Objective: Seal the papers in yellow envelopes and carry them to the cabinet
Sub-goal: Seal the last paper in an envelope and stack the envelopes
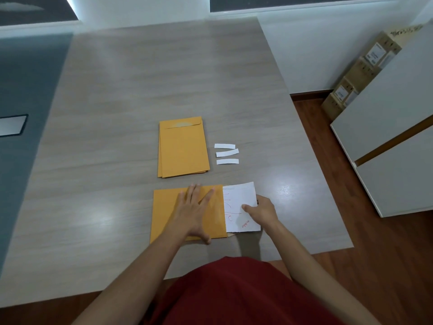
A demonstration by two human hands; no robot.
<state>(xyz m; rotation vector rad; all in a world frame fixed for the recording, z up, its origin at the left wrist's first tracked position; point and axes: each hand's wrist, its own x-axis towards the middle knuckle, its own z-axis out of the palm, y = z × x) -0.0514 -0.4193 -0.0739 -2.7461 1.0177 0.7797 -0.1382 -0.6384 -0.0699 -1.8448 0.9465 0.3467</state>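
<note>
A yellow envelope (166, 212) lies sideways on the table near the front edge, its mouth to the right. My left hand (194, 213) presses flat on it with straight, spread fingers. A white paper (237, 202) with red writing sticks partway out of the envelope's mouth. My right hand (262, 211) pinches that paper at its right part, thumb on top. A small stack of yellow envelopes (183, 147) lies farther back, flaps at the far end. Three white paper strips (226, 154) sit just right of the stack.
The wood-grain table (121, 113) stretches far ahead and to the left. A white cabinet (393, 141) stands to the right on the wooden floor, with cardboard boxes (358, 73) leaning against the wall behind it.
</note>
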